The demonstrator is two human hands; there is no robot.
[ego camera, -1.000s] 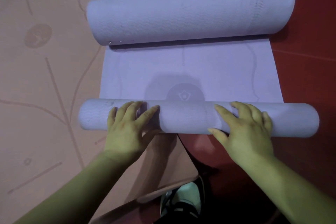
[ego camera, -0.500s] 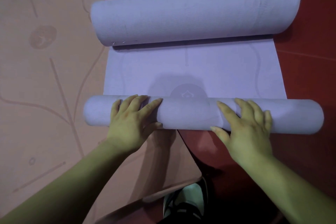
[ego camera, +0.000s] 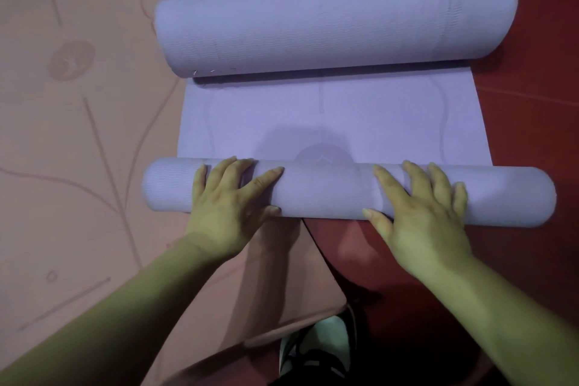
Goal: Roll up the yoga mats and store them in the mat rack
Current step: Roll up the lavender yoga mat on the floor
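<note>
Purple yoga mat (ego camera: pixel 376 122) on red floor (ego camera: pixel 526 135), rolled at both ends, flat stretch between. Left hand (ego camera: pixel 228 207) and right hand (ego camera: pixel 419 213) pressing on near roll (ego camera: pixel 326 191), fingers (ego camera: pixel 264 175) spread, straight. Left end overlapping flat peach mat (ego camera: pixel 78 141). Shoe (ego camera: pixel 316 345) at bottom edge.

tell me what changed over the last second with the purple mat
The near roll has rolled forward, toward the far roll, and now covers most of the printed logo; the flat stretch between them is shorter. Nothing was gripped or let go: the left hand and right hand stay pressed on it. The far roll and pink mat stayed put.
</note>
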